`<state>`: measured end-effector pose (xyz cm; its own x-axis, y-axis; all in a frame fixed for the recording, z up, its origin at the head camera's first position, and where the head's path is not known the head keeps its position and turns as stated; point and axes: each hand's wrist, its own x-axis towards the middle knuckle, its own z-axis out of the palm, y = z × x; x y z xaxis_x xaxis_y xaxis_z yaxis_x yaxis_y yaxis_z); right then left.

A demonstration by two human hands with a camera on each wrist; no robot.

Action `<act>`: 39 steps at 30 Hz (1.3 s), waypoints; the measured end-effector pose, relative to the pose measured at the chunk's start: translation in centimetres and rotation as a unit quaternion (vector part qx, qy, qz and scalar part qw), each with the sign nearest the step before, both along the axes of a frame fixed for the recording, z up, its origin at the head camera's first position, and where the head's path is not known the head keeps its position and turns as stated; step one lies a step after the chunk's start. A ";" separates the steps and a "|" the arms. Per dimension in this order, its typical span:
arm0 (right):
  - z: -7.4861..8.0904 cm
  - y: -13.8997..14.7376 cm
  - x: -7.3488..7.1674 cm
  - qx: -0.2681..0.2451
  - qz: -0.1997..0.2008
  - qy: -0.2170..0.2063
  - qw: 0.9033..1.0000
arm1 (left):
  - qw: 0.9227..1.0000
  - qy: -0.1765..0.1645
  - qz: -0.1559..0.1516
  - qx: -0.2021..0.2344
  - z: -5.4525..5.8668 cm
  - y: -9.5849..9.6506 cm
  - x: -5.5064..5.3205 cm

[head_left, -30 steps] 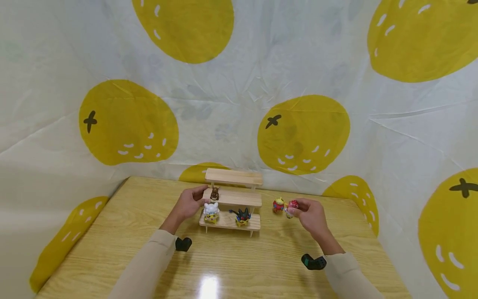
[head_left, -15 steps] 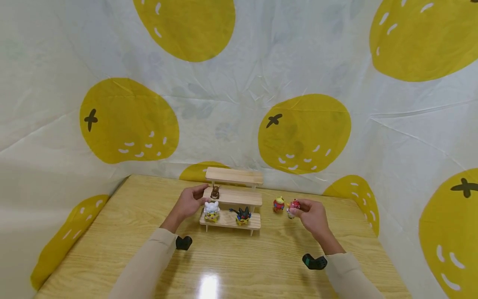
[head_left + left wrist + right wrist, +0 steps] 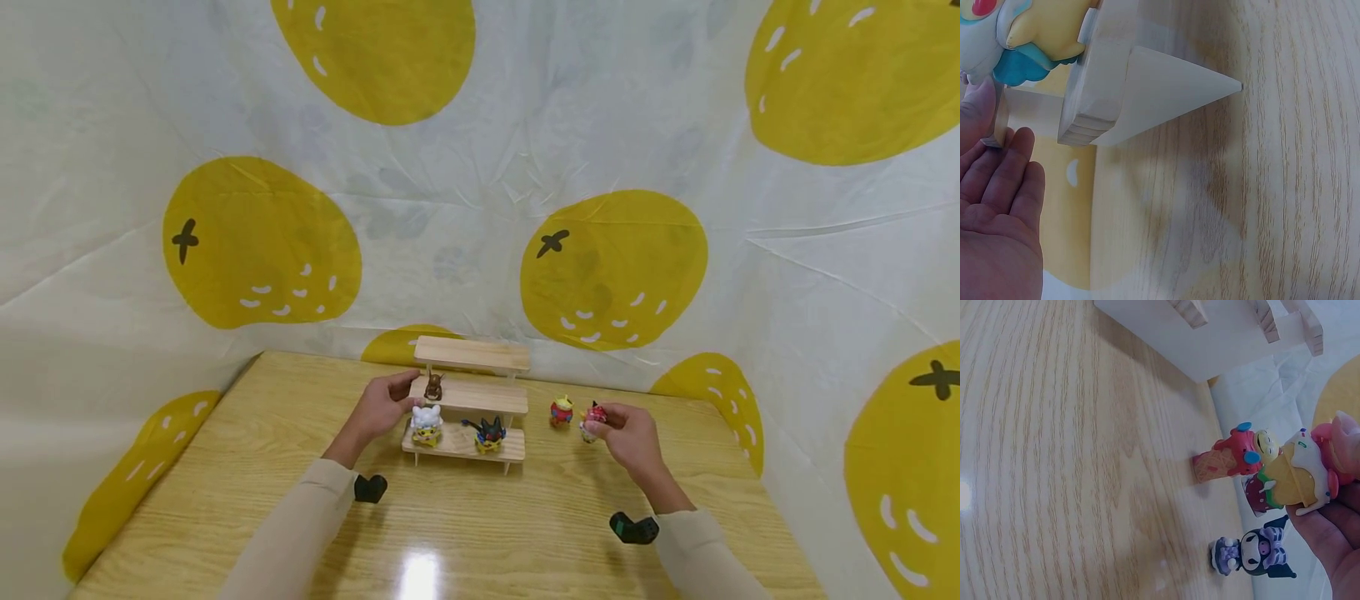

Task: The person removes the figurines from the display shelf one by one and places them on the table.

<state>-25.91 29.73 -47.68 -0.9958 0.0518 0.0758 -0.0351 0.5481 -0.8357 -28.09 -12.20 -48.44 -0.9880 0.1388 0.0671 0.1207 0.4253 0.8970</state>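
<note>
"Where's the figurine, and how are both hands?"

"Your right hand (image 3: 628,433) pinches the pink-and-white figurine (image 3: 1300,472) between thumb and fingers, right of the wooden stand (image 3: 471,352); it seems clear of the desk (image 3: 570,508). Your left hand (image 3: 381,407) holds the middle tier's left end, lower fingers nearly straight."

"And doing this well?"

"Use a light, sure pinch and give the red figurine (image 3: 561,411) beside it room. Steady the stand gently: your left thumb is close to the white-hatted figurine (image 3: 426,425), which a nudge could topple."
</note>
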 end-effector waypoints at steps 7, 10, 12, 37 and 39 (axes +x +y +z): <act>-0.3 0.2 -0.1 0.009 -0.002 -0.002 1.000 | 1.000 -0.003 -0.001 -0.003 0.1 0.1 0.1; -0.4 0.3 -0.1 0.007 -0.002 -0.004 1.000 | 1.000 -0.004 -0.001 -0.002 0.1 0.1 0.1; -0.5 0.4 -0.1 0.004 -0.002 -0.005 1.000 | 1.000 -0.004 -0.001 -0.001 0.0 0.1 0.0; -1.4 1.3 -0.1 0.008 -0.015 -0.010 1.000 | 1.000 0.000 -0.003 -0.004 -0.1 0.0 0.0; -1.4 1.4 -0.1 0.008 -0.018 -0.012 1.000 | 1.000 -0.001 -0.003 -0.003 0.0 0.0 0.0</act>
